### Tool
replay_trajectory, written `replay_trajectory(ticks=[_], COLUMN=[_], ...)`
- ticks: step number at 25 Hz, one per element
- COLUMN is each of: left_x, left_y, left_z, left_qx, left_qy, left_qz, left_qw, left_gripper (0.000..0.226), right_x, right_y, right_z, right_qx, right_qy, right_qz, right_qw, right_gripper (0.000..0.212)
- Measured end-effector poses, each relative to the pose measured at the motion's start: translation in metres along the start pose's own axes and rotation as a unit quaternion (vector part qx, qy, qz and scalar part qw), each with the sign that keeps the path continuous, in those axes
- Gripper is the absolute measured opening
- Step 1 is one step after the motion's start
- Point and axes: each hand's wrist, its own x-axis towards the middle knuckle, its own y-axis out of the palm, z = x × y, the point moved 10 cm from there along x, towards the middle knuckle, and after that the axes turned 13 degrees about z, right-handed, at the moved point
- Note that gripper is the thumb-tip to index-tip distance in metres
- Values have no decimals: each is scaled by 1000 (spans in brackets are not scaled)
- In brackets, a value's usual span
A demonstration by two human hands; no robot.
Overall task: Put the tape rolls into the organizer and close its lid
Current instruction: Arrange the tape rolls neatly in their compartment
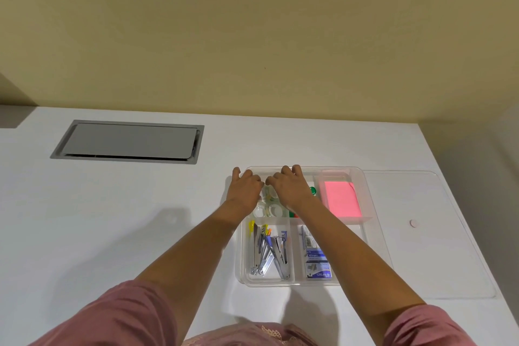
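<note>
A clear plastic organizer (368, 194) with several compartments sits on the white table. Small clear tape rolls (269, 209) lie in its far left compartment. My left hand (243, 187) rests over that compartment's left edge, fingers spread past the far rim. My right hand (289, 184) hovers over the same compartment, fingers curled downward; whether it holds a roll is hidden. The clear lid (438, 233) lies flat on the table to the right of the organizer, partly under it.
Other compartments hold staplers (266, 254), staple boxes (316, 261), pink sticky notes (341, 199) and green and red pins (312, 190). A grey cable hatch (129, 142) is set into the table at far left. The wall stands just behind; the table's right edge is near the lid.
</note>
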Motion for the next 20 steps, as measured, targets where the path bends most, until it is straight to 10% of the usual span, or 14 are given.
replay_trajectory(ticks=[20], left_x=[-50], left_y=[-23], left_z=[-1], left_qx=[-56], left_qy=[38], left_qz=[-36], left_qw=[997], left_gripper=[40], right_x=[-40], right_y=[-8], right_z=[-10], right_qx=[100], right_qy=[41], right_qz=[-54], right_qw=[993], right_gripper=[39])
